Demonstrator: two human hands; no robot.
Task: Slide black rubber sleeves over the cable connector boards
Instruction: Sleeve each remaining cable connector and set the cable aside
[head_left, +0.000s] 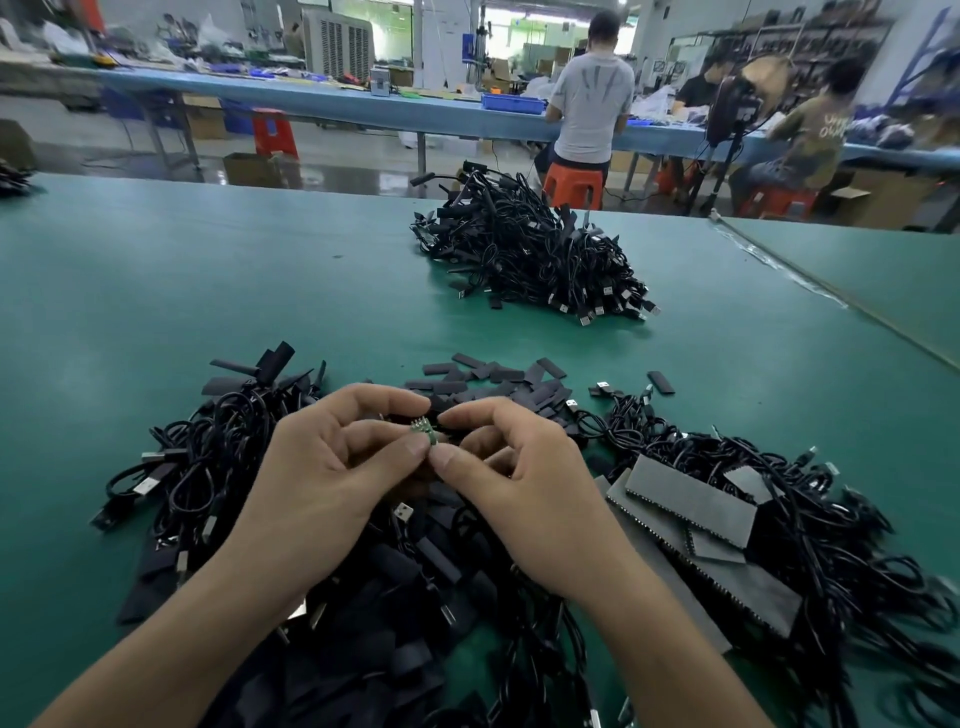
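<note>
Left hand (332, 467) and right hand (514, 478) both pinch the small green connector board (425, 432) between them. I'd hold it square so a sleeve doesn't jam. Flat black rubber sleeves (493, 375) lie just beyond the fingertips. The tangled black cables (208, 457) underneath could snag, and grey toothed strips (691, 501) crowd the right hand's outer side.

I see the small green connector board (424, 432), solder pins along its top edge, pinched between the fingertips of my left hand (332, 467) and right hand (519, 467) over the tangled black cables (208, 467). Flat black rubber sleeves (493, 376) lie scattered just beyond.
</note>
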